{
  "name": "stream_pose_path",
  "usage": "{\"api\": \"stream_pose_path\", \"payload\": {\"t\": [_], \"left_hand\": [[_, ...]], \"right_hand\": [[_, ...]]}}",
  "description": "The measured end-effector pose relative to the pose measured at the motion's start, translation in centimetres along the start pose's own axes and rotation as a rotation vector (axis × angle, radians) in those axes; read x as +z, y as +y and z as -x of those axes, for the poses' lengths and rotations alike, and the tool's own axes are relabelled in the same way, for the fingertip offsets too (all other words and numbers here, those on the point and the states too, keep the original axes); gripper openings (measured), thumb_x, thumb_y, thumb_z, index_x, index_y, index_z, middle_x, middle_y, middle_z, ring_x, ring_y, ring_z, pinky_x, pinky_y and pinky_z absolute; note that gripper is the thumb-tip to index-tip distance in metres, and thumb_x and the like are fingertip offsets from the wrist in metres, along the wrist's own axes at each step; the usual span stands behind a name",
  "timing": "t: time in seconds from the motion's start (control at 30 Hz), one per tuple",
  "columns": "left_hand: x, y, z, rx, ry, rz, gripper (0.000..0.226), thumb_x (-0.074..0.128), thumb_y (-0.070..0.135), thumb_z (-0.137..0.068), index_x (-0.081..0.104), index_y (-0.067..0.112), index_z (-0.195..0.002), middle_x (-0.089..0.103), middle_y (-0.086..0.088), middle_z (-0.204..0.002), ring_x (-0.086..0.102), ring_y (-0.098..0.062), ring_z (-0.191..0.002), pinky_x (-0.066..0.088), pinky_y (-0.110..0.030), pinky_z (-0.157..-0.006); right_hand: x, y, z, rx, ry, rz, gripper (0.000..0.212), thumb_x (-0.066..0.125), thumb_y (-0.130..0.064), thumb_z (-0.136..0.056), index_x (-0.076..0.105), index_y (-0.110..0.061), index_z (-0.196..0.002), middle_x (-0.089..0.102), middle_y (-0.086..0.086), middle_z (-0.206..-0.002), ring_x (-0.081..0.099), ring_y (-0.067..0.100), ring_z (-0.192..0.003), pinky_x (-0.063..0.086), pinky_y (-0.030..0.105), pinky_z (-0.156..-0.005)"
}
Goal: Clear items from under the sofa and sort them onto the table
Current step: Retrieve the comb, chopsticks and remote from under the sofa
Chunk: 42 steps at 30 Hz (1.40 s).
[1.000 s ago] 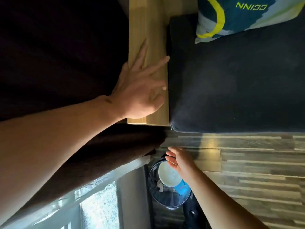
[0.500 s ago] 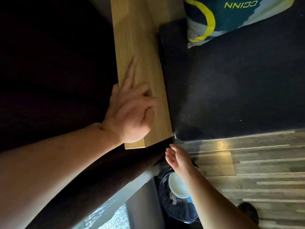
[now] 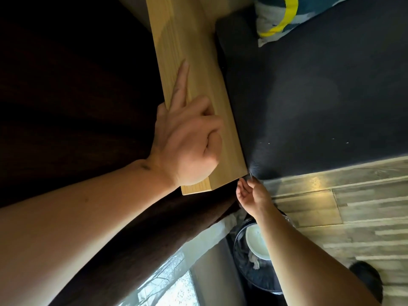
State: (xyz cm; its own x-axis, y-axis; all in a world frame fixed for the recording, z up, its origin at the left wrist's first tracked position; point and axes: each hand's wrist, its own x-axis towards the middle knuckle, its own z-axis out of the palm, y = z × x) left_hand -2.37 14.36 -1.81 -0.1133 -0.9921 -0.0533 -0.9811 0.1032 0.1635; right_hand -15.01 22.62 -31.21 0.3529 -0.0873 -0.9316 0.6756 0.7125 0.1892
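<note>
nearest: left hand [image 3: 187,146] resting on wooden sofa arm [image 3: 198,102], forefinger stretched along the top, other fingers curled loosely, clamped on nothing. arm's squared end [image 3: 196,188] jutting just past the wrist, sharp lower corner close above the right hand.
below: right hand [image 3: 251,195] at the sofa's bottom corner, palm up, fingers slightly apart and cupped, empty; fingertips at the dark gap beneath the arm's end. tight room there, brown curtain [image 3: 123,250] crowding the left side, bin [image 3: 249,266] just behind the forearm with a white bowl [image 3: 257,242] and crumpled paper inside.
open wood floor [image 3: 353,208] to the right, unobstructed apart from a dark shape near the lower edge.
farther: dark seat cushion [image 3: 309,96], flat, a few pale specks on it, front edge meeting the floor line. patterned pillow [image 3: 284,16] at the far corner, teal, white and yellow.
items under the sofa: hidden, cannot tell.
</note>
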Motion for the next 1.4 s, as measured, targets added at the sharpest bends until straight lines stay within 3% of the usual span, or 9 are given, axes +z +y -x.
{"api": "stream_pose_path", "payload": {"t": [0.2, 0.33, 0.43, 0.53, 0.73, 0.9, 1.2, 1.33, 1.4], "left_hand": [[0.0, 0.3, 0.1, -0.020, -0.002, 0.018, 0.033, 0.038, 0.020, -0.084, 0.060, 0.015, -0.061, 0.060, 0.003, -0.087, 0.011, -0.039, -0.152, 0.046, -0.046, -0.072], [-0.1, 0.2, 0.1, -0.022, -0.015, 0.008, 0.032, 0.040, 0.019, -0.086, 0.062, 0.014, -0.063, 0.062, 0.002, -0.088, 0.011, -0.038, -0.153, 0.045, -0.046, -0.071], [-0.1, 0.2, 0.1, -0.023, -0.008, 0.012, 0.034, 0.038, 0.021, -0.086, 0.062, 0.014, -0.063, 0.061, 0.002, -0.087, 0.011, -0.039, -0.152, 0.047, -0.048, -0.070], [-0.2, 0.3, 0.2, -0.008, 0.005, 0.030, 0.033, 0.039, 0.020, -0.085, 0.063, 0.013, -0.063, 0.061, 0.001, -0.086, 0.013, -0.042, -0.151, 0.047, -0.049, -0.071], [-0.1, 0.3, 0.1, 0.000, 0.027, 0.033, 0.032, 0.041, 0.018, -0.086, 0.062, 0.011, -0.062, 0.060, 0.001, -0.085, 0.013, -0.043, -0.151, 0.046, -0.047, -0.071], [-0.1, 0.3, 0.2, -0.014, -0.003, 0.014, 0.029, 0.041, 0.020, -0.086, 0.060, 0.012, -0.065, 0.060, 0.000, -0.087, 0.011, -0.040, -0.152, 0.045, -0.047, -0.070], [-0.1, 0.1, 0.1, -0.038, -0.023, 0.016, 0.031, 0.039, 0.022, -0.086, 0.062, 0.013, -0.066, 0.062, 0.001, -0.091, 0.009, -0.038, -0.153, 0.047, -0.050, -0.075], [0.0, 0.1, 0.1, -0.030, -0.023, 0.017, 0.030, 0.040, 0.021, -0.086, 0.062, 0.013, -0.067, 0.061, 0.001, -0.090, 0.010, -0.039, -0.152, 0.046, -0.048, -0.074], [0.0, 0.0, 0.2, -0.028, -0.017, 0.020, 0.031, 0.041, 0.020, -0.087, 0.063, 0.012, -0.068, 0.061, 0.000, -0.089, 0.010, -0.039, -0.152, 0.046, -0.049, -0.074]], "right_hand": [[0.4, -0.4, -0.7, -0.044, 0.023, 0.140, 0.013, 0.054, -0.018, -0.104, 0.055, -0.015, -0.116, 0.068, 0.010, -0.100, 0.065, 0.020, -0.083, 0.053, 0.029, -0.065], [-0.1, 0.2, -0.9, -0.175, 0.062, 0.305, 0.019, 0.059, -0.025, -0.101, 0.058, -0.019, -0.119, 0.067, 0.005, -0.097, 0.058, 0.009, -0.066, 0.049, 0.016, -0.053], [0.0, 0.8, -0.6, -0.256, 0.087, 0.267, 0.010, 0.064, -0.022, -0.099, 0.064, -0.015, -0.105, 0.063, 0.002, -0.081, 0.051, 0.004, -0.052, 0.039, 0.014, -0.043], [0.9, 0.8, 0.0, -0.178, 0.102, 0.065, 0.010, 0.067, -0.016, -0.096, 0.064, -0.011, -0.088, 0.061, 0.001, -0.070, 0.052, 0.006, -0.054, 0.042, 0.015, -0.047], [2.5, 0.5, -0.4, 0.003, 0.006, -0.252, 0.031, 0.043, -0.007, -0.100, 0.051, -0.009, -0.071, 0.049, 0.003, -0.069, 0.047, 0.014, -0.060, 0.042, 0.024, -0.060], [2.4, 0.1, -1.2, 0.055, 0.001, -0.188, 0.036, 0.029, -0.008, -0.096, 0.040, -0.012, -0.062, 0.042, 0.003, -0.054, 0.039, 0.017, -0.053, 0.036, 0.027, -0.058], [1.7, -0.2, -2.1, 0.010, -0.084, -0.129, 0.036, 0.025, -0.011, -0.100, 0.037, -0.017, -0.066, 0.037, -0.004, -0.051, 0.035, 0.011, -0.035, 0.032, 0.021, -0.053], [-1.1, 1.2, -0.5, -0.002, -0.065, -0.086, 0.033, 0.025, -0.008, -0.097, 0.031, -0.020, -0.066, 0.033, -0.006, -0.050, 0.030, 0.009, -0.033, 0.029, 0.018, -0.045], [-3.1, 1.8, 0.6, 0.006, -0.047, -0.085, 0.033, 0.024, -0.007, -0.095, 0.032, -0.020, -0.066, 0.034, -0.006, -0.049, 0.030, 0.009, -0.033, 0.027, 0.018, -0.049]]}}
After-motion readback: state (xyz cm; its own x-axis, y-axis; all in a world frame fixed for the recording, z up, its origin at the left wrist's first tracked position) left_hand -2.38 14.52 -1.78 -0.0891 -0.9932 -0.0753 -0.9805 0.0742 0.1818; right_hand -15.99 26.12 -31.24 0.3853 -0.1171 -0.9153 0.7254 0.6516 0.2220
